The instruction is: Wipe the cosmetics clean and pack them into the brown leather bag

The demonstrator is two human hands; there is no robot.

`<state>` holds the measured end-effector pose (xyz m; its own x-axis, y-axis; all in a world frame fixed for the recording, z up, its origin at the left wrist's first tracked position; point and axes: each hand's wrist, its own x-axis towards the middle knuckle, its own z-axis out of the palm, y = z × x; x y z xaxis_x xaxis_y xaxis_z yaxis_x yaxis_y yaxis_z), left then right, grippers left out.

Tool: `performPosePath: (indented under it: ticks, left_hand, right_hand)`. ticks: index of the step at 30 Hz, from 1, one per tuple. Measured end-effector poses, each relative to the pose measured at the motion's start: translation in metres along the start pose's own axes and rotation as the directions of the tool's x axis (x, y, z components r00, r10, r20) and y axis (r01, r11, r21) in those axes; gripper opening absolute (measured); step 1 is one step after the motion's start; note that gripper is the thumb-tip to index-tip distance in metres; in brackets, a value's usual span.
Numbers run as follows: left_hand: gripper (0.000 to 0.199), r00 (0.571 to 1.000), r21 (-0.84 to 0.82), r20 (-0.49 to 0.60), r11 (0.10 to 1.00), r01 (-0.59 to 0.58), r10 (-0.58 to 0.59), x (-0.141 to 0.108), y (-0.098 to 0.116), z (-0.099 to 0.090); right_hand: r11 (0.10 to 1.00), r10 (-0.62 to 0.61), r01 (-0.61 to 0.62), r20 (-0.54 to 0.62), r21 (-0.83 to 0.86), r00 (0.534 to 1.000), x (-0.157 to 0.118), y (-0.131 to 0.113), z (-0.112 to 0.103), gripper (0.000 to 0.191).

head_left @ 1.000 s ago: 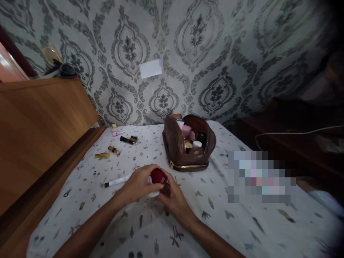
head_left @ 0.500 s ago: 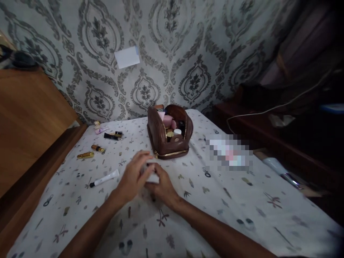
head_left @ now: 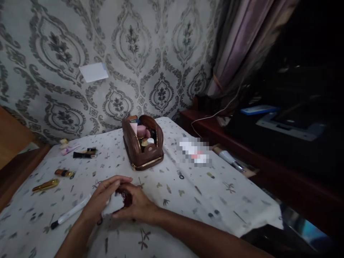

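Between my two hands is a small white and dark-red item (head_left: 114,204), its kind hard to make out in the dim, blurred view. My left hand (head_left: 103,195) curves over its left side and top. Fingers and thumb of my right hand (head_left: 139,205) wrap its right side, next to the dark-red part. Beyond the hands stands a brown cosmetic bag (head_left: 148,157), unzipped, with pink, white and gold items inside. A white tube with a black cap (head_left: 72,211) lies beside my left forearm, its far end partly behind the hand.
Gold tubes (head_left: 45,185), black tubes (head_left: 84,154) and a pale purple item (head_left: 69,149) lie at the left of the patterned cloth (head_left: 188,200). A blurred-out object (head_left: 194,152) lies right of the bag. A brush-like item (head_left: 231,160) rests past the right edge, near a white cable (head_left: 212,116).
The view has turned to the right, so the bag and table sit further left. Both hands stay together around the item, and its dark-red part now shows.
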<state>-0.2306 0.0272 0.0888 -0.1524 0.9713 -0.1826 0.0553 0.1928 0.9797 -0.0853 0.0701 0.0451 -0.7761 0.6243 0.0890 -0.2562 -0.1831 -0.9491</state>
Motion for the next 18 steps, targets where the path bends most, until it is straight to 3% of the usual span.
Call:
performPosePath:
  ticks: [4, 7, 13, 18]
  left_hand:
    - [0.046, 0.992, -0.211, -0.128, 0.977, -0.015, -0.013, -0.002, -0.001, 0.008]
    - [0.053, 0.979, -0.196, -0.198, 0.978, -0.078, 0.038, -0.004, -0.001, 0.014]
    - [0.054, 0.933, 0.087, -0.281, 0.974, -0.208, 0.224, 0.0, -0.014, 0.012]
    - [0.034, 0.863, 0.399, -0.377, 0.9, -0.177, 0.337, -0.002, -0.015, 0.013]
  right_hand:
    - [0.937, 0.166, -0.169, 0.035, 0.307, 0.985, 0.001, -0.004, 0.001, 0.064]
    - [0.859, 0.233, -0.222, 0.033, 0.462, 0.972, 0.003, -0.005, -0.001, 0.065]
    - [0.731, 0.307, -0.199, -0.054, 0.653, 0.95, 0.009, 0.001, -0.003, 0.064]
    - [0.757, 0.304, -0.231, -0.017, 0.611, 0.953, 0.007, 0.0, 0.002, 0.062]
